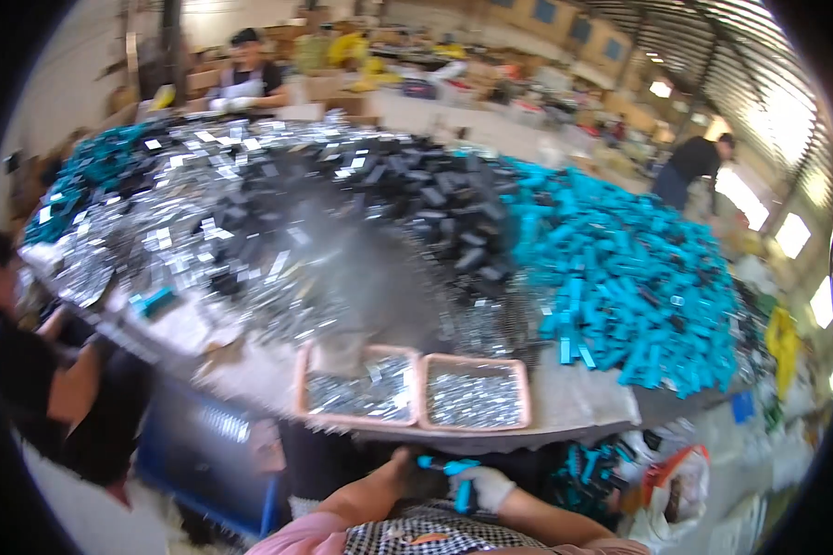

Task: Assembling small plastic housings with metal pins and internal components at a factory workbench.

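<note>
My right hand [491,487], in a white glove, is closed around a teal pistol-shaped drill [464,470] close to my body. Its nose points left. My left hand [407,468] is by the drill's front end, dark and blurred against the shadow under the table edge. Its fingers cannot be made out, nor whether they hold anything. Just beyond both hands, two pink trays [423,393] stand side by side on the table's near edge. Small shiny metal parts fill them.
Teal parts [620,268] are heaped on the table's right, black parts [435,194] mid-table, shiny metal pieces [176,194] left. A blue bin [194,453] stands lower left; teal-and-black pieces [588,476] and a bag [680,490] lie lower right. Other people are left, far left and far right.
</note>
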A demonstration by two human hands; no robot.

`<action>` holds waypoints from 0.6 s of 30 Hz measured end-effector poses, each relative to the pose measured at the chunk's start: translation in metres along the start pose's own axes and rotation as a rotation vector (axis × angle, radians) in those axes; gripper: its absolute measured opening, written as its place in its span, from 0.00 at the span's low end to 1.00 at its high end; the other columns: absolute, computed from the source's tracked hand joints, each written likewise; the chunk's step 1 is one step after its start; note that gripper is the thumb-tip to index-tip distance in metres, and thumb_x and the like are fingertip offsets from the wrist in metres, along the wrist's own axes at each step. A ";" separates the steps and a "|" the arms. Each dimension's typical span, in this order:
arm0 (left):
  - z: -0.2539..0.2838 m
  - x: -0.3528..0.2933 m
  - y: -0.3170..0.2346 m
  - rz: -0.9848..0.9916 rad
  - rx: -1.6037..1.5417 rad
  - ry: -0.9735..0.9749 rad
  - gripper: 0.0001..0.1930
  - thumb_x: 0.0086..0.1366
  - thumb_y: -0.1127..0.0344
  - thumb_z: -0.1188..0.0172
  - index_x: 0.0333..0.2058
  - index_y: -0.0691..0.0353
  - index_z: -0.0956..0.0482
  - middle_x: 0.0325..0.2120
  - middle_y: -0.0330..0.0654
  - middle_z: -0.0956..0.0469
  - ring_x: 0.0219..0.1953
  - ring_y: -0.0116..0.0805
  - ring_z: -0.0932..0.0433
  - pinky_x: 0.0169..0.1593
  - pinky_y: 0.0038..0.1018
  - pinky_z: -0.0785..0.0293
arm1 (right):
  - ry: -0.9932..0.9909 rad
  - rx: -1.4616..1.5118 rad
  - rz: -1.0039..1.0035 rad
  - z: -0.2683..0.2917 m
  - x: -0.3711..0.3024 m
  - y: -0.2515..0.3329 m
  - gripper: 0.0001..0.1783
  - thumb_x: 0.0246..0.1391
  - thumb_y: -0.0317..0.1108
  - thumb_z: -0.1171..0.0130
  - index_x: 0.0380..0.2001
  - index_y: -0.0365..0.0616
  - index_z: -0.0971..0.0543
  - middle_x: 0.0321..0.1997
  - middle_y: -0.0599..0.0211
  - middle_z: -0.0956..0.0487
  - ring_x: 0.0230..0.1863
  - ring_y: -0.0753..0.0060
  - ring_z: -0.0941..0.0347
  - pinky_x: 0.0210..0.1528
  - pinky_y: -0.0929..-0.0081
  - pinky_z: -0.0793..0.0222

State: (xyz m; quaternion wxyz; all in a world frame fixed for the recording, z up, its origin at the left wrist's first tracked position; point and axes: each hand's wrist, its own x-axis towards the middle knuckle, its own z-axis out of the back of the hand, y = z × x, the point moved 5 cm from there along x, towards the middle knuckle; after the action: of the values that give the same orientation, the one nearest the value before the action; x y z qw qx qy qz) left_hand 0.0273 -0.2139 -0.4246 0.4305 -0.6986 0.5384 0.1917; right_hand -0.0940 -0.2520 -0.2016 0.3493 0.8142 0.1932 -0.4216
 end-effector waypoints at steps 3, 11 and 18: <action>-0.026 0.023 0.034 0.073 0.088 0.110 0.16 0.70 0.58 0.56 0.44 0.63 0.25 0.36 0.48 0.22 0.36 0.41 0.22 0.44 0.39 0.24 | -0.020 -0.068 0.000 0.001 0.032 -0.029 0.08 0.46 0.31 0.37 0.29 0.40 0.22 0.25 0.63 0.22 0.27 0.66 0.24 0.36 0.70 0.26; 0.046 0.039 0.103 0.255 0.183 0.158 0.16 0.69 0.57 0.56 0.44 0.61 0.24 0.35 0.47 0.22 0.36 0.40 0.22 0.42 0.39 0.24 | -0.226 -0.072 -0.072 0.016 0.052 -0.029 0.14 0.51 0.33 0.40 0.41 0.39 0.22 0.35 0.67 0.20 0.35 0.72 0.25 0.41 0.73 0.29; 0.098 0.017 0.112 0.361 0.292 0.071 0.17 0.69 0.56 0.55 0.43 0.60 0.23 0.34 0.46 0.22 0.35 0.40 0.22 0.41 0.38 0.25 | -0.110 -0.013 -0.026 0.045 0.085 -0.053 0.13 0.44 0.31 0.38 0.36 0.42 0.18 0.38 0.61 0.20 0.36 0.65 0.25 0.44 0.66 0.30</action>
State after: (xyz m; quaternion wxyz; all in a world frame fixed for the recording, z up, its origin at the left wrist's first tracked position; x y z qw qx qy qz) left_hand -0.0509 -0.1505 -0.5355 0.4666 -0.5274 0.6915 0.1610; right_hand -0.1032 -0.2473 -0.3109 0.3589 0.7851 0.1871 -0.4689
